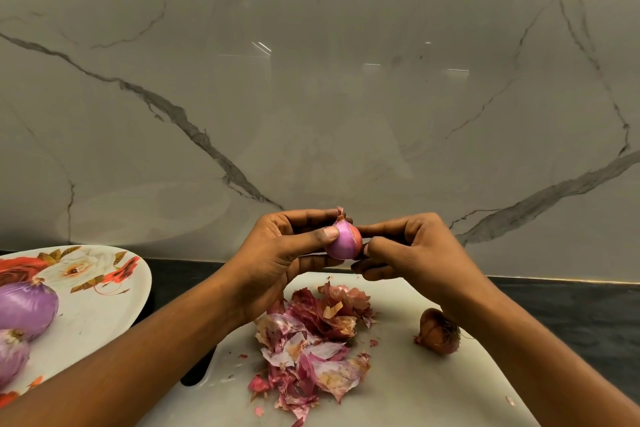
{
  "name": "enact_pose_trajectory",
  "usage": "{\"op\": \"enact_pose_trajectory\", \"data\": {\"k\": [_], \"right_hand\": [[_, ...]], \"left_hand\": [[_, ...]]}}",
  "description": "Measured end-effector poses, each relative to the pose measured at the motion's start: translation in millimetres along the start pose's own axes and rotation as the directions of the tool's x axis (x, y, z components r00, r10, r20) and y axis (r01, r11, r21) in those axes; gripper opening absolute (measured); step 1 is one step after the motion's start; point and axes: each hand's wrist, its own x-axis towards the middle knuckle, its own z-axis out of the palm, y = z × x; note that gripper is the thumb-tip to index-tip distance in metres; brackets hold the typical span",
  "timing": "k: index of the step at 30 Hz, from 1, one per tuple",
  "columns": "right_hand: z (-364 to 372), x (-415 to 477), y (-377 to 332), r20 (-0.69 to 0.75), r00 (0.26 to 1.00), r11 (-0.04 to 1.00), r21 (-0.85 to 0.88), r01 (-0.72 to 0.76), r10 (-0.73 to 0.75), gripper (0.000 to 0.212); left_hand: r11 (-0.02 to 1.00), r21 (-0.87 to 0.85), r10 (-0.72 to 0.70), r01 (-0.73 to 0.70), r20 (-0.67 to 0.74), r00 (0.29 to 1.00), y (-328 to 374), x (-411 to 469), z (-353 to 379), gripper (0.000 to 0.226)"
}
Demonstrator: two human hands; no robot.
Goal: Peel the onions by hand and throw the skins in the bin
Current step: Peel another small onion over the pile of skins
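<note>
**A:** Both hands are up and together over the far edge of the white cutting board (415,392), and between them is a small red onion (344,241), tip pointing up.

**B:** The left hand (273,253) has it clamped: thumb (322,234) flat across the near face, fingers curled round behind.

**A:** The right hand (412,253) comes in from the other side, fingertips pinching at the onion's right flank, where a sliver of orange-brown skin shows. The rest of the bulb is glossy pink.

**B:** Count the onions?

**A:** Four. One is in the hands. One unpeeled onion (438,331) lies on the board under the right wrist, papery and brown. Two peeled onions (26,308) sit on the floral plate (104,305), out past the left forearm.

**B:** And the skins?

**A:** One loose heap of skins (311,340) lies on the board directly below the hands, between the two forearms, with a few scraps scattered around it.

**B:** Surroundings?

**A:** A dark desk (571,305) sits under the board and plate, and a veined marble wall (311,80) rises behind the hands.
</note>
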Motion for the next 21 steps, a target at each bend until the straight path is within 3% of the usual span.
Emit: {"op": "enact_pose_trajectory", "data": {"k": [3,7,9,13,21], "right_hand": [[0.1,-0.2,0.1,-0.019,0.999,0.999,0.031,-0.039,0.04,0.032],[-3.0,0.9,0.5,-0.057,0.993,0.99,0.099,-0.099,0.105,0.015],[-3.6,0.0,-1.6,-0.036,0.992,0.984,0.14,-0.114,0.12,0.017],[-1.4,-1.7,-3.2,0.005,0.992,0.989,0.082,-0.124,0.124,0.018],[-0.9,-1.6,-3.6,0.021,0.998,0.998,0.018,-0.058,0.057,0.015]], "left_hand": [[1.0,-0.006,-0.012,0.012,-0.002,1.0,-0.9,-0.3,-0.8,0.038],[0.999,0.037,0.002,-0.002,0.0,1.0,-1.8,0.0,-2.2,0.035],[0.997,0.08,0.016,-0.018,0.016,1.0,-1.9,-1.0,-2.0,0.034],[0.983,0.18,0.035,-0.049,0.079,0.996,-3.0,-3.2,-1.2,0.035],[0.984,0.174,0.029,-0.044,0.09,0.996,-1.1,-4.7,-0.1,0.034]]}}
